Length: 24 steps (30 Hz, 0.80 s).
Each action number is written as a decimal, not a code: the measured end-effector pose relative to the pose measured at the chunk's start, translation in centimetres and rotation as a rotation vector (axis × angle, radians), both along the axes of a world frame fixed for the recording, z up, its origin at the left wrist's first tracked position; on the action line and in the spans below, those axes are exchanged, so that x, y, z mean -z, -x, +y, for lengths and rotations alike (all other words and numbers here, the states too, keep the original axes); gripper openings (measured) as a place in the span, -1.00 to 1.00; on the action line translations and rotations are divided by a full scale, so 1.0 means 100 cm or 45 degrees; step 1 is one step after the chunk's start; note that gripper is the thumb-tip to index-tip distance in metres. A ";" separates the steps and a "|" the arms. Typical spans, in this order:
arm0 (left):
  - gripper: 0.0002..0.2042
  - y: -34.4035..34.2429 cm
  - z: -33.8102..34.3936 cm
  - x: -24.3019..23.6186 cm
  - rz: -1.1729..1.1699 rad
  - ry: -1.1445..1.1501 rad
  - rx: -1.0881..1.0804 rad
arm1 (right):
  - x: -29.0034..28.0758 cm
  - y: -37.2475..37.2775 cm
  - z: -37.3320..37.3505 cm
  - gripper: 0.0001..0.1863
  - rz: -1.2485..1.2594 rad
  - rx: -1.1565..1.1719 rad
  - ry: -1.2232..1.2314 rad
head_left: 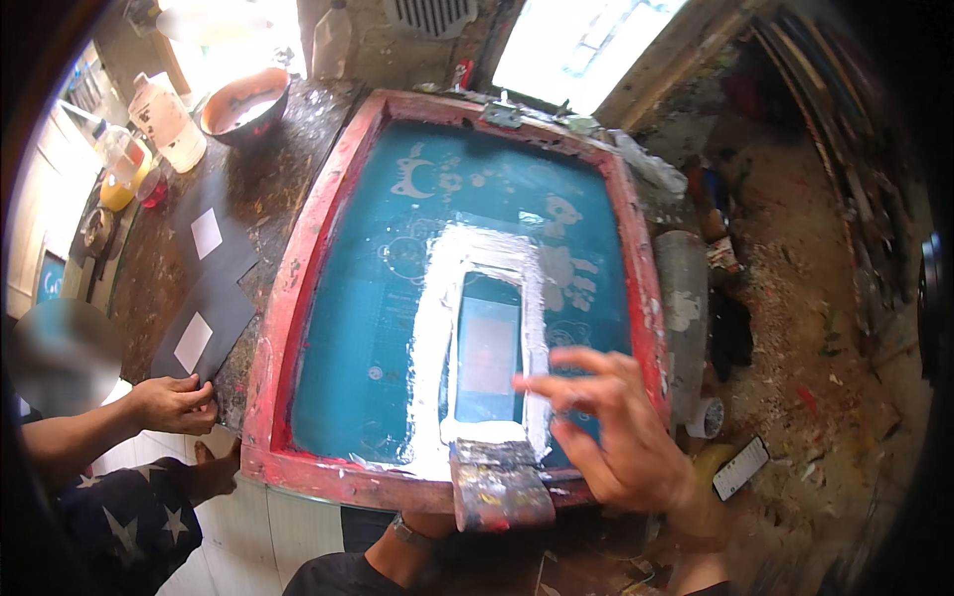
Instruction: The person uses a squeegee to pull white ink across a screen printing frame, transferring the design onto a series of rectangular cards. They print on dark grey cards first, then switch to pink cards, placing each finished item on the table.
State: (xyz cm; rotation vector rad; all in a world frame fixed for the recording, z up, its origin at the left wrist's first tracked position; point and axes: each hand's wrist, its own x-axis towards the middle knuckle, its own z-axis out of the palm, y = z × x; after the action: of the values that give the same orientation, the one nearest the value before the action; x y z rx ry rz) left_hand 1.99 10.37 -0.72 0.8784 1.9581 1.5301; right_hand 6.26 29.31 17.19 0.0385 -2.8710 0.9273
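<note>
A screen printing frame (273,338) with red-painted wooden edges and blue-green mesh lies before me. Thick white ink (434,298) forms a band around a small rectangular window (489,348) in the mesh. An ink-stained squeegee (502,487) rests against the near edge, white paste along its blade. My right hand (621,427) hovers over the mesh's right side, fingers stretched and apart, holding nothing; its fingertips are near the white band. My left hand (437,522), below a wristwatch, reaches under the frame's near edge beside the squeegee. Its fingers are hidden.
At left, another person's hand (177,405) pinches a dark card (227,316) with a white diamond; a similar card (234,256) lies beyond. A bowl (246,107) and bottles (167,121) stand far left. Hinge clamps (500,114) hold the frame's far edge. A phone (741,467) lies at right.
</note>
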 end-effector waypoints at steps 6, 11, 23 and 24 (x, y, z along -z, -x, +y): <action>-0.60 -0.005 0.002 -0.004 -0.054 0.021 0.054 | 0.063 0.033 0.022 -0.48 -0.216 -0.123 -0.361; -0.62 -0.018 0.013 -0.007 -0.082 0.016 0.065 | 0.061 0.038 0.025 -0.62 -0.201 -0.115 -0.498; -0.67 -0.015 0.001 0.008 -0.171 -0.054 0.136 | -0.007 0.009 -0.004 -0.54 -0.066 -0.019 -0.151; -0.68 -0.015 0.000 0.011 -0.195 -0.066 0.150 | -0.014 -0.005 -0.010 -0.51 0.037 0.033 -0.057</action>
State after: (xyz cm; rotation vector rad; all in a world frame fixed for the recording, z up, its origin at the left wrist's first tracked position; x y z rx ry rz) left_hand 3.45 10.39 -1.77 0.8557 1.7355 1.5389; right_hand 6.78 28.34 18.54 0.0189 -2.8582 0.8507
